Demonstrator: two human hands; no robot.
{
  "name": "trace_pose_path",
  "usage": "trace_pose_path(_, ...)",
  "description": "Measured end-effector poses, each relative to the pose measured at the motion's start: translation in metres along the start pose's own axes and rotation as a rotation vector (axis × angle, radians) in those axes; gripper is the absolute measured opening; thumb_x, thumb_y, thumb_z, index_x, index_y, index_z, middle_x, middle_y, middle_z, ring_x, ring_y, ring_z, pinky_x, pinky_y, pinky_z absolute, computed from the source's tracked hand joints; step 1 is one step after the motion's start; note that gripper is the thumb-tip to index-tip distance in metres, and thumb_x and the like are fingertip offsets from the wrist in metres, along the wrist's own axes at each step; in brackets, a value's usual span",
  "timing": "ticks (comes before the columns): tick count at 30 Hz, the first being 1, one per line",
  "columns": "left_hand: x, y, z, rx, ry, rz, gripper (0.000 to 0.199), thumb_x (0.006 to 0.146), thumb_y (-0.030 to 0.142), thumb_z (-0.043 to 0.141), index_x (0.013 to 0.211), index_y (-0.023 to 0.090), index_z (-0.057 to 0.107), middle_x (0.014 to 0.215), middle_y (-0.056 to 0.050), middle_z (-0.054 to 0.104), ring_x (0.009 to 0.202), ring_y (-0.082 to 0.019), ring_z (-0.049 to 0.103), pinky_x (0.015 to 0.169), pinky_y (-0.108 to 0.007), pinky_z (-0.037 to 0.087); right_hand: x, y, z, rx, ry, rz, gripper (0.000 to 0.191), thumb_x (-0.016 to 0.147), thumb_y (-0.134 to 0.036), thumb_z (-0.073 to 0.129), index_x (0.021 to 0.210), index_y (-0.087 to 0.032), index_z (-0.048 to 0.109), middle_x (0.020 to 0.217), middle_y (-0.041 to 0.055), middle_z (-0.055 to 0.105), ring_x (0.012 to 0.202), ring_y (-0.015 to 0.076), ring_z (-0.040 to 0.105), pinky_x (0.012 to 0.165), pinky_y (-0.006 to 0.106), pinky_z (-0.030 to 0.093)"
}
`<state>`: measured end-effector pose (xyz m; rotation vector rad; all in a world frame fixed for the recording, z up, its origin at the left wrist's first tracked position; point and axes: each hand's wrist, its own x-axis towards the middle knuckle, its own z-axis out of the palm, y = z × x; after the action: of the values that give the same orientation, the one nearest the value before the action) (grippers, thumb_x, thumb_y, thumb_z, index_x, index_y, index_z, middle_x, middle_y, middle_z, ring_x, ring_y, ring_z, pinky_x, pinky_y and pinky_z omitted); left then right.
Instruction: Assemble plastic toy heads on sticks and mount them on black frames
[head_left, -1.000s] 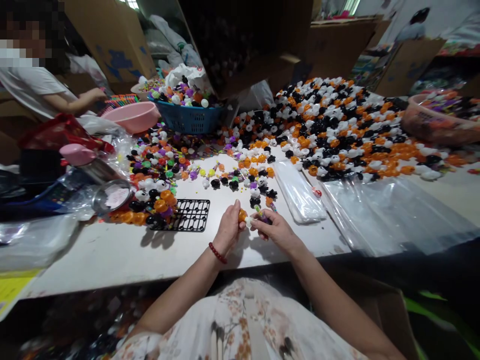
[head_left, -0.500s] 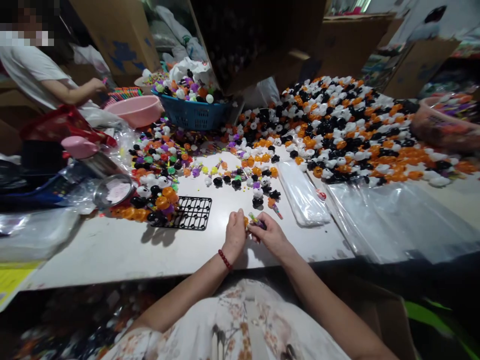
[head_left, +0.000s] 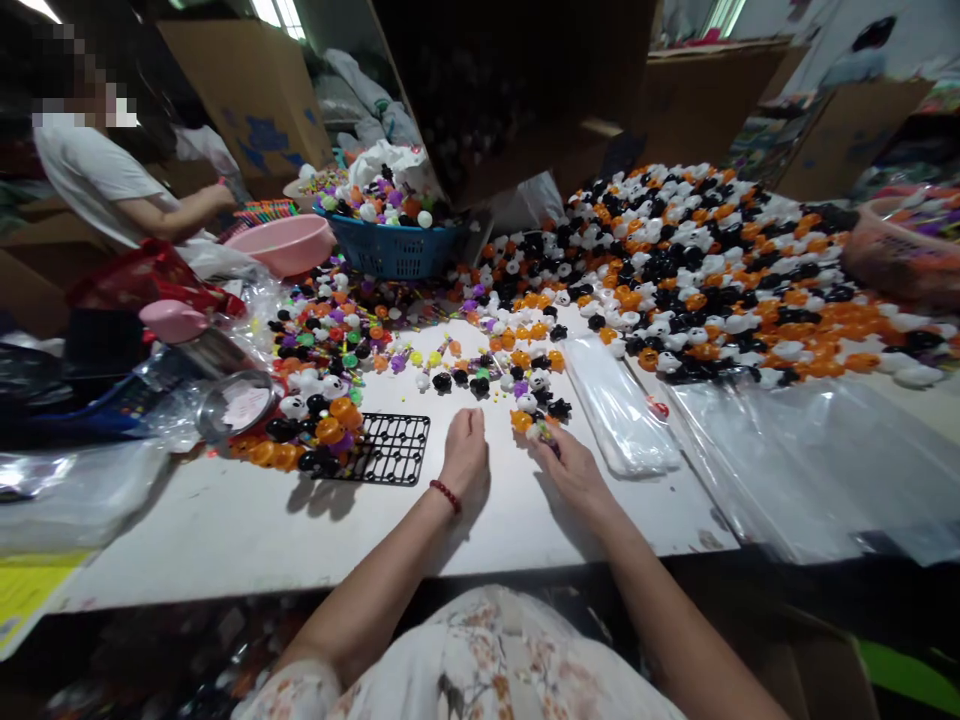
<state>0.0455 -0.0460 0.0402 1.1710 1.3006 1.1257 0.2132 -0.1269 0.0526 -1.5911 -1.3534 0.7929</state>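
Positioning of 2 hands: the left hand point(head_left: 466, 455), wearing 1 red bead bracelet point(head_left: 445, 496), is curled nearly closed above the white tabletop point(head_left: 300, 550); any content is hidden. The right hand point(head_left: 574, 470) is closed in a pinch on 1 small multicoloured piece point(head_left: 540, 433). 1 orange piece point(head_left: 521, 421) lies at its far end; whether the 2 are joined cannot be told.

Writing: 1 paper label point(head_left: 245, 405) in 1 steel bowl point(head_left: 213, 412) and 1 yellow sheet point(head_left: 37, 592) at the left edge; marks illegible. No brand can be read.

Left of the left hand: 1 black grid point(head_left: 401, 448), partly covered by a cluster of figures point(head_left: 330, 425). Right side: 1 stack of clear bags point(head_left: 626, 405) and larger clear plastic sheets point(head_left: 795, 460).

Beyond: a heap of white, orange and black pieces point(head_left: 690, 260), too many to count; 1 blue basket point(head_left: 397, 250), filled; 1 pink basin point(head_left: 285, 245); 1 pink basket point(head_left: 900, 250) at far right.

Room: cardboard cartons point(head_left: 244, 95) behind the table; 1 person point(head_left: 112, 180) in a white top at far left.
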Motion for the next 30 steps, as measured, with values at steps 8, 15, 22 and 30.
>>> trace_pose_path(8, 0.095, 0.023, -0.018, 0.285, 0.131, 0.117, 0.024, 0.071, 0.01, 0.069, 0.092, 0.017, 0.06, 0.126, -0.016, 0.051, 0.13, -0.033, 0.044, 0.112, -0.043, 0.031, 0.017, -0.002, 0.007, -0.232, 0.173, -0.156, 0.031, 0.092, -0.044, 0.052, 0.106, -0.023, 0.071, 0.119, 0.0117, 0.054, 0.116, 0.0301, 0.05, 0.105, 0.048, 0.042)
trace_pose_path(15, 0.049, 0.02, -0.03, -0.021, -0.082, -0.048, 0.024, 0.081, 0.037, 0.067, 0.092, 0.017, 0.06, 0.087, -0.006, 0.066, 0.068, -0.013, 0.06, 0.063, -0.025, 0.048, 0.009, -0.02, -0.003, 0.049, 0.165, 0.05, 0.041, 0.096, -0.057, 0.043, 0.093, -0.021, 0.062, 0.086, 0.0053, 0.058, 0.083, 0.0226, 0.057, 0.085, 0.043, 0.05)
trace_pose_path(22, -0.018, 0.034, -0.042, -0.711, -0.169, -0.439, 0.015, 0.072, 0.015, 0.076, 0.08, 0.015, 0.064, 0.084, -0.006, 0.071, 0.081, -0.016, 0.07, 0.074, -0.026, 0.056, -0.01, -0.033, 0.01, 0.694, -0.047, 0.21, 0.044, 0.071, -0.049, 0.082, 0.104, -0.023, 0.07, 0.092, 0.0028, 0.071, 0.082, 0.0172, 0.067, 0.077, 0.032, 0.054)
trace_pose_path(30, -0.036, 0.033, -0.026, -0.708, -0.135, -0.55, 0.018, 0.083, 0.029, 0.075, 0.077, 0.016, 0.065, 0.074, -0.005, 0.066, 0.058, -0.01, 0.059, 0.05, -0.02, 0.049, -0.027, -0.036, 0.019, 0.604, 0.01, 0.197, 0.036, 0.07, -0.042, 0.083, 0.101, -0.024, 0.076, 0.09, 0.0021, 0.074, 0.076, 0.016, 0.066, 0.075, 0.031, 0.054)
